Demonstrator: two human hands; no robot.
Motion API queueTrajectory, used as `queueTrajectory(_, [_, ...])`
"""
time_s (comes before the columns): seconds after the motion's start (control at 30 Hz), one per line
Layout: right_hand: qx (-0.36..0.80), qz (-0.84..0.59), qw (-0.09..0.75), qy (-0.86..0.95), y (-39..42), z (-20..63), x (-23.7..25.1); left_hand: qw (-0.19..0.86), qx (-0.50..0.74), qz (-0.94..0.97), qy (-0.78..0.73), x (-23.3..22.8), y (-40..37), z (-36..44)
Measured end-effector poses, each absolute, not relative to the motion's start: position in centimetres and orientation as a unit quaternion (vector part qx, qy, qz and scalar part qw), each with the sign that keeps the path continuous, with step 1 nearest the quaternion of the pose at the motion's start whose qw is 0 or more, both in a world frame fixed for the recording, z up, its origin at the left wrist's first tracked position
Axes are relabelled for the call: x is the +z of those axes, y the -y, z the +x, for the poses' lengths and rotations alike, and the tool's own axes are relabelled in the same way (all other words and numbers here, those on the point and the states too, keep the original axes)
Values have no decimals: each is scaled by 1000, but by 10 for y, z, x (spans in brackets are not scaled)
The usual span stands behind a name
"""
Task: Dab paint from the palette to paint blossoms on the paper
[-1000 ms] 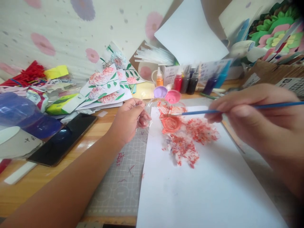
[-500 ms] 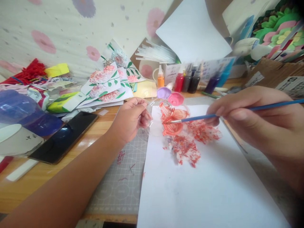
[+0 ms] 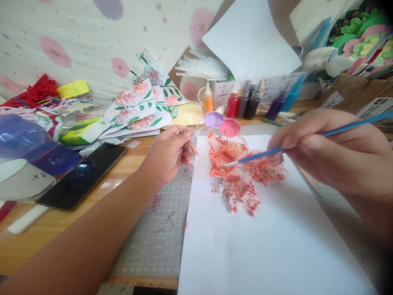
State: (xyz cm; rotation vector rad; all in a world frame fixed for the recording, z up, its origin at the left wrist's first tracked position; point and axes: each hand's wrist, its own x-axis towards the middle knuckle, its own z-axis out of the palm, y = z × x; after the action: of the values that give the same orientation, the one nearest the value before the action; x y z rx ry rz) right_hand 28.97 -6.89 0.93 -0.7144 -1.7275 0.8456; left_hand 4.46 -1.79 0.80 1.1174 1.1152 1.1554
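Writing first: none of it reads clearly. I see dark marks on the white box (image 3: pixel 222 95) behind the bottles and on the carton label (image 3: pixel 377 107) far beyond my right grip, both too blurred to make out.

My right hand (image 3: pixel 325 143) pinches a blue paintbrush (image 3: pixel 307 141) between thumb and fingers, closed on the handle; the bristle tip sits in the orange paint of a clear plastic piece (image 3: pixel 225 153). My left hand (image 3: pixel 170 155) is curled shut on the left edge of that same clear piece, steadying it over the top of the white sheet (image 3: pixel 260 246). Just under the brush tip lies a patch of red dabbed marks (image 3: pixel 245 186) on the sheet.

Beyond the two grips I count two small caps of paint, one purple (image 3: pixel 214 119) and one pink (image 3: pixel 229 127), touching each other. Behind them stand the bottles: one orange (image 3: pixel 208 100), one red (image 3: pixel 232 104), two dark (image 3: pixel 248 104), and one purple (image 3: pixel 274 107).

Left of my left grip lies one black phone (image 3: pixel 82 178) on the wooden worktop (image 3: pixel 37 241), with a fan of flower-painted cards (image 3: pixel 138 110) past it. A grey cutting mat (image 3: pixel 159 229) lies under my left forearm. Nothing blocks the brush tip from view.
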Motion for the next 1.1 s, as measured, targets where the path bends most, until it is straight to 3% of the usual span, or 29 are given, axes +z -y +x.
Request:
queueTrajectory(0.33, [359, -322, 599, 639, 49, 299, 19, 497, 496, 515, -491, 4, 9, 36])
queueTrajectory(0.73, [384, -441, 443, 680, 26, 328, -2, 455, 564, 450, -522, 6, -1, 32])
queueTrajectory(1.1, [375, -532, 462, 602, 23, 320, -3, 456, 553, 454, -530, 7, 1, 34])
